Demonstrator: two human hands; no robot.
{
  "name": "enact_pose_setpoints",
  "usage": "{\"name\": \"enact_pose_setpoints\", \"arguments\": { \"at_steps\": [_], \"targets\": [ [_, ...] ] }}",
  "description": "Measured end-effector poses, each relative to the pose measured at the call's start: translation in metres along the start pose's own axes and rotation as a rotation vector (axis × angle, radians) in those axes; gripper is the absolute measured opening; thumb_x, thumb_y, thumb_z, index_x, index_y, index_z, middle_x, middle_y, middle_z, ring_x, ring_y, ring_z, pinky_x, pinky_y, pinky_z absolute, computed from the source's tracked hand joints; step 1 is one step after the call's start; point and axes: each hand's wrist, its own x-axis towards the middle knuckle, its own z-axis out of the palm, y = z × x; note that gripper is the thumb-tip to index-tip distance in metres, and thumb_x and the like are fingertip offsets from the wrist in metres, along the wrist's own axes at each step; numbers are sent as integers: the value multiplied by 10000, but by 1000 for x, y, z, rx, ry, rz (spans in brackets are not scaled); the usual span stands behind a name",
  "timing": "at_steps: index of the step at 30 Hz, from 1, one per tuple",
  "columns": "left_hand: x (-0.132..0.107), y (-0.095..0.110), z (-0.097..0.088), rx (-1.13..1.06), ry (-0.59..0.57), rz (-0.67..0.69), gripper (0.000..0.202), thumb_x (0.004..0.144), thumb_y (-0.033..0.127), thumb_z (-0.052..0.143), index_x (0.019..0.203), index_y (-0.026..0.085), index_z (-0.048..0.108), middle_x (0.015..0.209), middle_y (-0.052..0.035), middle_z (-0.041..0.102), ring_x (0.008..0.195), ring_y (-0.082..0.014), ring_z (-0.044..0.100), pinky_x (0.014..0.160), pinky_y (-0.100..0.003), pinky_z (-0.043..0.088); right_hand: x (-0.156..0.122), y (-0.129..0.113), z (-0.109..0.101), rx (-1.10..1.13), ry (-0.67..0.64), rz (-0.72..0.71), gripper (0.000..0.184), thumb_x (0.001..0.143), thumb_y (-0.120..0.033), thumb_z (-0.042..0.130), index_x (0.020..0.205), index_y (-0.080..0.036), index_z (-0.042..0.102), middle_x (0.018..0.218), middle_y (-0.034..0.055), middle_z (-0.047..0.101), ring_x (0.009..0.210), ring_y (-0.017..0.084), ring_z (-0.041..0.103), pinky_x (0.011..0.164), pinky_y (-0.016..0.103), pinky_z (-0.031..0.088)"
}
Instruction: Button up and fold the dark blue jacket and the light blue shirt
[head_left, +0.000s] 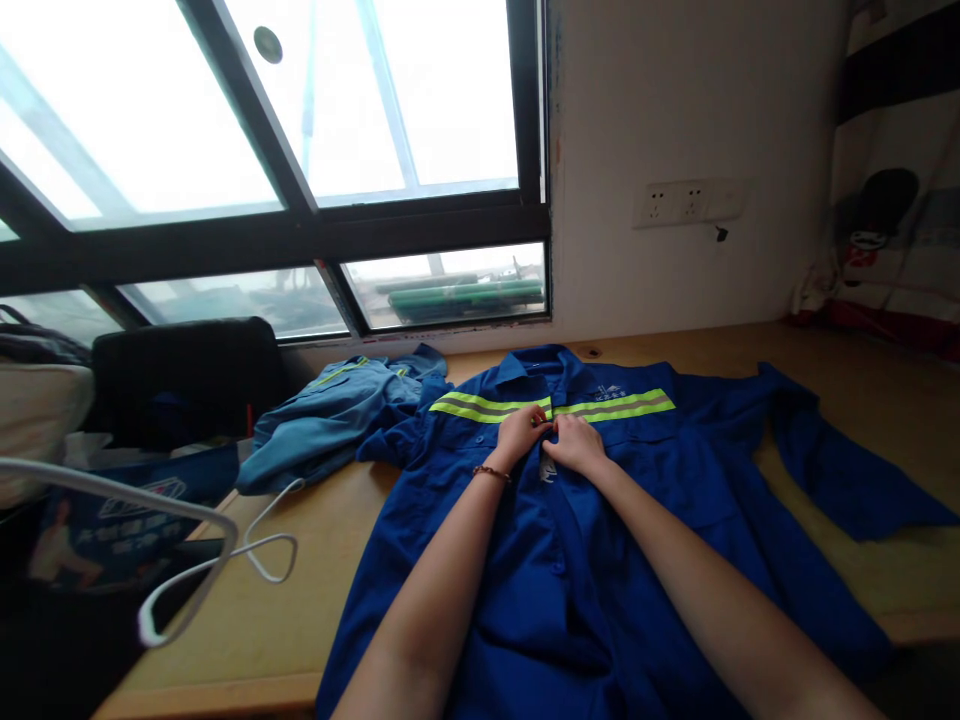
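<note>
Both hands are parked right in the middle of the blue work jacket (600, 560), which is lying flat, front up, on the wooden table (300, 620). The left hand (521, 430) and right hand (574, 442) meet at the fingertips. The fingers on both are curled in tight, pinching the jacket's front opening between them; whether there's a button in there is too small to make out. Just beyond the fingers the yellow-green reflective stripe (622, 405) runs across the chest, with the collar (536, 362) a bit further past that. There's a beaded bracelet (491, 472) on the left wrist, just behind those fingers. Off to the left of the fingers a lighter blue garment (330, 420) sits crumpled, touching the jacket's near sleeve, and closer to the person on that side a white hanger (150, 497) pokes in over the table's edge. Well out to the right of the fingers, the jacket's other sleeve (840, 460) stretches across the wood.
</note>
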Motion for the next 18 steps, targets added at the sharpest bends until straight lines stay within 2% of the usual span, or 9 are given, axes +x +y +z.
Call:
{"name": "enact_pose_setpoints", "arguments": {
  "at_steps": [6,8,11,14,18],
  "targets": [
    [-3,-2,2,13,-7,-8,144,702,298,607,774,175,590,763,-17,628,710,-151,554,600,-230,369,4,1,1,43,-65,94,287,687,-383,511,833,-147,582,885,134,614,873,278,548,680,331,395],
    [-3,-1,2,12,27,-19,132,712,293,591,752,167,587,751,-27,626,710,-154,555,613,-239,378,9,7,2,210,-41,171,224,635,-342,566,753,-154,600,828,123,629,862,284,561,678,334,400],
    [-3,-2,2,-64,92,-34,137,718,287,581,715,151,574,718,-40,620,694,-155,562,619,-250,398,18,20,3,634,102,310,153,610,-307,588,644,-159,600,723,82,640,803,249,586,654,301,423],
    [-1,-3,3,-302,68,-120,142,715,265,586,681,132,548,635,-40,608,619,-146,577,598,-260,431,25,33,-2,997,200,378,274,702,-402,506,749,-157,620,706,39,651,709,183,604,606,261,454],
    [1,-2,3,-859,-141,-312,113,721,194,588,737,112,512,593,-38,615,554,-143,608,574,-274,486,27,35,0,1437,159,359,344,666,-444,576,842,-156,639,654,7,642,610,135,588,571,234,466]
  ]
}}
